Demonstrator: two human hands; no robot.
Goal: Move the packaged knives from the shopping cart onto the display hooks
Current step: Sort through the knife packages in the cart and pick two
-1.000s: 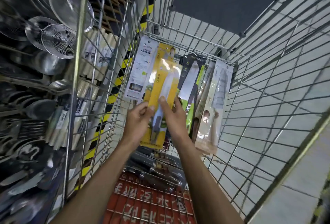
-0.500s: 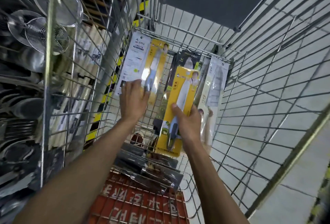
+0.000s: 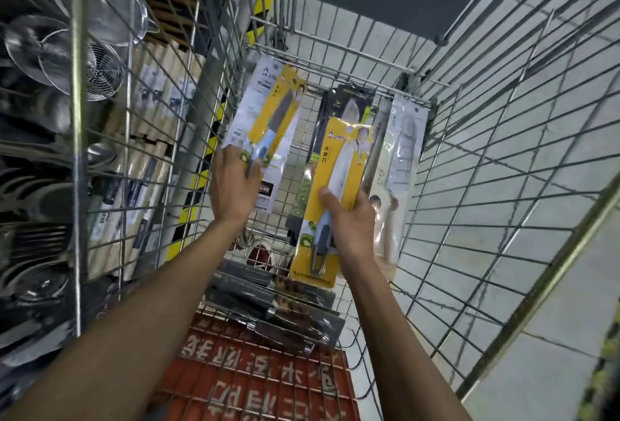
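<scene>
Both hands are inside the wire shopping cart (image 3: 476,165). My right hand (image 3: 349,219) grips a yellow packaged knife (image 3: 339,172) by its lower half, held upright in the middle of the cart. My left hand (image 3: 235,185) holds a second yellow packaged knife (image 3: 278,118), which lies against a white packaged knife (image 3: 255,98) at the cart's left wall. A black packaged knife (image 3: 352,98) and a pale clear packaged knife (image 3: 402,158) lean against the far end. More dark packaged knives (image 3: 268,306) lie on the cart floor.
Left of the cart, outside its wire wall, a display rack carries metal strainers (image 3: 67,51), ladles and boxed goods (image 3: 154,138). A red plastic seat flap (image 3: 261,377) is at the near end. White floor tiles (image 3: 536,118) show through the right side.
The two yellow packages, held together a second ago, have come apart: my left hand took one to the left wall, my right hand holds the other further right.
</scene>
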